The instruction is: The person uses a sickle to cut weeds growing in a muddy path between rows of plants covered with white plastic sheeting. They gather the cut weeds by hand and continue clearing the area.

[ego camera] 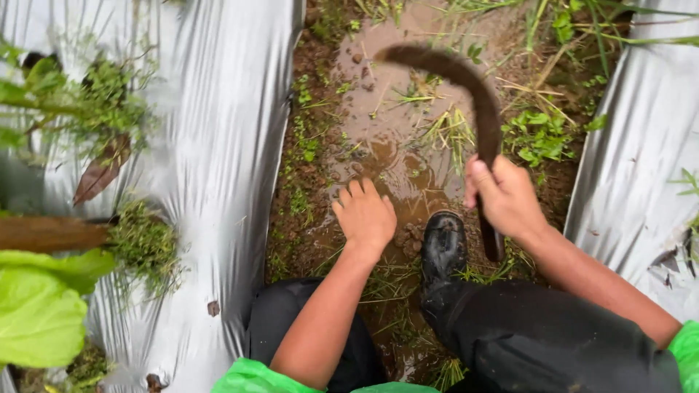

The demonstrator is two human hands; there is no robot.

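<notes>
Ground: muddy furrow (378, 138) of wet brown soil with a shallow puddle, running between two raised beds wrapped in shiny silver plastic mulch.
Left bed: silver sheeting (218, 145) with planting holes — small weedy green tufts (109, 102) push up through them, and a dry brown leaf (102, 171) lies beside one tuft.
Far left edge: a broad pale-green leaf (44, 306) and a brown stalk or stick (51, 233) lying across the sheeting.
Left hand (365, 217): empty, palm down, fingers spread a little and curled toward the mud; it hovers low over the wet soil of the furrow, and I cannot tell whether the fingertips touch it.
Boot (443, 247): black rubber, wet and glossy, planted in the mud between the two hands; dark trousers show above it.
Right hand (506, 198): clamped in a fist around the handle of a sickle (466, 80).
Sickle: dark, curved blade arching up and to the left over the puddle, its tip above the middle of the furrow — the handle's end sticks out below the fist, near the boot.
Weeds: low green clumps (539, 135) and scattered cut grass blades just right of the blade.
Right bed: more silver sheeting (641, 160), with a few grass blades at its edge.
Sleeves: bright green, at the bottom edge.
</notes>
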